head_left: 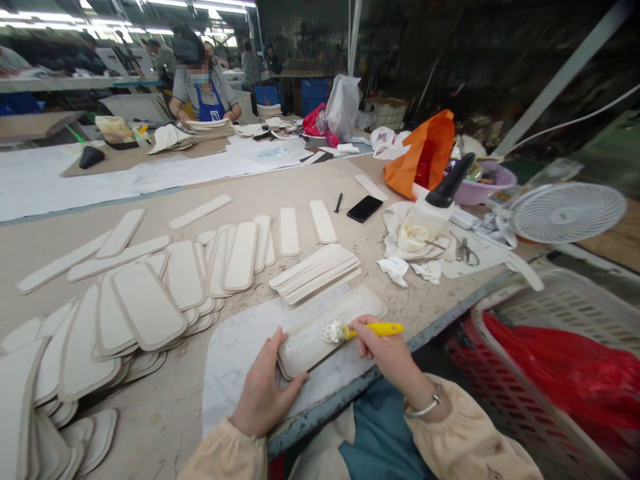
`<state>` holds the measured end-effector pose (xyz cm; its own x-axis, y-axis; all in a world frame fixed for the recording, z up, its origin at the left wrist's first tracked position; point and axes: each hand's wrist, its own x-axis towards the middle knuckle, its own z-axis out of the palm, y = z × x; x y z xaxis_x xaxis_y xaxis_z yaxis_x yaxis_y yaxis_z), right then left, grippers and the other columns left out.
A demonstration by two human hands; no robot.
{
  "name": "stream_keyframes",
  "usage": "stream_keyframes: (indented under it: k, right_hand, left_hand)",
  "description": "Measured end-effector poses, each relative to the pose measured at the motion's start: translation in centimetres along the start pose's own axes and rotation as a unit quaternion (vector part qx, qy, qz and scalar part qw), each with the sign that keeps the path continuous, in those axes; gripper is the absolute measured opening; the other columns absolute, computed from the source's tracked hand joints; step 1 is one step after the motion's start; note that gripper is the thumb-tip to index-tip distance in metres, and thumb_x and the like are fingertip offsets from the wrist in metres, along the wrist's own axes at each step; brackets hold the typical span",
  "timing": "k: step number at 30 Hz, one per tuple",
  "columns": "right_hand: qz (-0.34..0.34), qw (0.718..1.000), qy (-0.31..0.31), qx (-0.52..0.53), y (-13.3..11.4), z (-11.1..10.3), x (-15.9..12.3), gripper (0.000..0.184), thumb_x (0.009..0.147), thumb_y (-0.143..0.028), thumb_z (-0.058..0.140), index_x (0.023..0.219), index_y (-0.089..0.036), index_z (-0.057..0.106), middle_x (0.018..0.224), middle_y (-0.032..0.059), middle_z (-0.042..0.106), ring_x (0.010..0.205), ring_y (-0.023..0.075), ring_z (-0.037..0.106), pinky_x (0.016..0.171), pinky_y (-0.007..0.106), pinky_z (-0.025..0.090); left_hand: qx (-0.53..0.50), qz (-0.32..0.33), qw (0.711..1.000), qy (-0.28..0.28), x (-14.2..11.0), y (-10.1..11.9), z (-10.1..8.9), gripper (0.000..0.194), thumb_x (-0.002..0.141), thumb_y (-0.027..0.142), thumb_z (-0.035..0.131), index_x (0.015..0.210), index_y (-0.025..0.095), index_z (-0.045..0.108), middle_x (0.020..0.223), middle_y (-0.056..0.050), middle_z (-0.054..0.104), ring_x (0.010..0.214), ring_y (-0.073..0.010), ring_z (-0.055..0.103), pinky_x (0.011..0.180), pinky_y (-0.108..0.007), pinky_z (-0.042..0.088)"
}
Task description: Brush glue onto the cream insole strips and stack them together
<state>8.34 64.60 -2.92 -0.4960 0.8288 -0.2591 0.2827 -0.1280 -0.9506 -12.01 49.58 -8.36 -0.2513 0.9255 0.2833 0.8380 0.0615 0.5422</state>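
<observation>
A long cream-coloured padded piece (330,323) lies on a white mat (240,347) at the table's near edge. My left hand (265,390) lies flat on its near end, fingers spread, holding it down. My right hand (387,353) grips a yellow-handled brush (363,331) whose white, glue-laden bristles touch the middle of the piece. A stack of narrow cream strips (315,272) sits just beyond it.
Several overlapping cream pieces (150,303) cover the table's left and middle. A glue bottle (433,210), scissors (466,252), a phone (365,208), an orange bag (423,155) and a fan (565,212) stand right. A white basket (550,293) sits beside me. A person (203,83) works across the table.
</observation>
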Motion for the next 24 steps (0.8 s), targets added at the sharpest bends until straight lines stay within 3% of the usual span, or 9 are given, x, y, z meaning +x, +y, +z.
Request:
stream_keyframes:
  k: [4,8,11,14,17,19,21,24]
  right_hand:
    - [-0.033,0.992,0.104,-0.069,0.5,-3.5,0.6,0.03,0.089,-0.045,0.048,0.079,-0.019,0.058,0.048,-0.0048,0.05,0.049,0.0125,0.049,0.053,0.024,0.04]
    - [-0.143,0.959,0.178,-0.17,1.1,-4.1,0.3,0.028,0.092,-0.043,0.046,0.094,-0.019,0.061,0.063,0.0006,0.06,0.058,0.016,0.058,0.06,0.026,0.045]
    - [-0.208,0.914,0.151,-0.315,1.1,-2.9,-0.7,0.024,0.093,-0.034,0.045,0.097,-0.02,0.064,0.078,0.0069,0.066,0.073,0.0193,0.063,0.071,0.029,0.045]
    - [-0.254,0.89,0.042,-0.376,0.5,-1.0,-2.1,0.024,0.094,-0.027,0.042,0.094,-0.02,0.064,0.076,0.0076,0.066,0.073,0.0193,0.062,0.07,0.029,0.044]
    - [-0.303,0.904,-0.079,-0.291,-0.2,0.5,-3.2,0.023,0.095,-0.027,0.042,0.092,-0.02,0.064,0.076,0.0053,0.066,0.072,0.017,0.061,0.07,0.027,0.044]
    - [-0.286,0.938,-0.09,-0.174,-0.1,0.7,-3.1,0.023,0.095,-0.03,0.043,0.091,-0.02,0.063,0.073,0.0025,0.064,0.069,0.0143,0.06,0.069,0.025,0.045]
    - [-0.232,0.971,-0.016,-0.049,0.5,0.4,-2.4,0.024,0.096,-0.034,0.042,0.091,-0.02,0.062,0.067,-0.0003,0.06,0.063,0.0125,0.058,0.064,0.024,0.045]
    - [-0.179,0.969,0.145,0.085,2.0,-0.4,-0.9,0.024,0.095,-0.038,0.044,0.097,-0.02,0.06,0.064,-0.0019,0.055,0.061,0.0129,0.054,0.061,0.024,0.045]
  left_hand:
    - [0.015,-0.004,1.0,0.005,-0.2,-0.1,0.0,0.078,0.079,0.037,0.064,0.144,0.018,0.023,0.131,-0.015,0.053,0.123,-0.0312,0.051,0.103,-0.052,0.044]
    - [0.023,-0.004,1.0,0.0,-0.3,-0.4,0.2,0.078,0.079,0.038,0.064,0.144,0.018,0.024,0.131,-0.016,0.053,0.123,-0.0309,0.052,0.103,-0.052,0.044]
    - [0.029,-0.004,1.0,0.003,-0.2,-0.5,0.3,0.077,0.08,0.038,0.064,0.143,0.018,0.025,0.131,-0.016,0.053,0.122,-0.0307,0.052,0.102,-0.052,0.045]
    - [0.031,0.0,0.999,0.006,-0.2,-0.5,0.3,0.075,0.08,0.038,0.063,0.142,0.019,0.027,0.131,-0.016,0.054,0.121,-0.0304,0.054,0.1,-0.051,0.047]
    - [0.032,0.004,0.999,0.011,-0.2,-0.6,0.3,0.075,0.08,0.038,0.063,0.143,0.019,0.026,0.13,-0.017,0.054,0.119,-0.0309,0.055,0.098,-0.051,0.049]
    - [0.033,0.005,0.999,0.01,-0.2,-0.6,0.2,0.074,0.08,0.039,0.063,0.142,0.018,0.028,0.131,-0.017,0.054,0.119,-0.0314,0.055,0.097,-0.052,0.049]
    - [0.032,0.009,0.999,0.001,-0.2,-0.7,0.1,0.074,0.08,0.039,0.064,0.141,0.019,0.029,0.133,-0.017,0.053,0.121,-0.0319,0.053,0.098,-0.052,0.049]
    - [0.023,0.013,1.0,-0.012,-0.4,-0.9,-0.2,0.072,0.08,0.037,0.063,0.142,0.021,0.03,0.138,-0.015,0.049,0.125,-0.0317,0.049,0.1,-0.052,0.048]
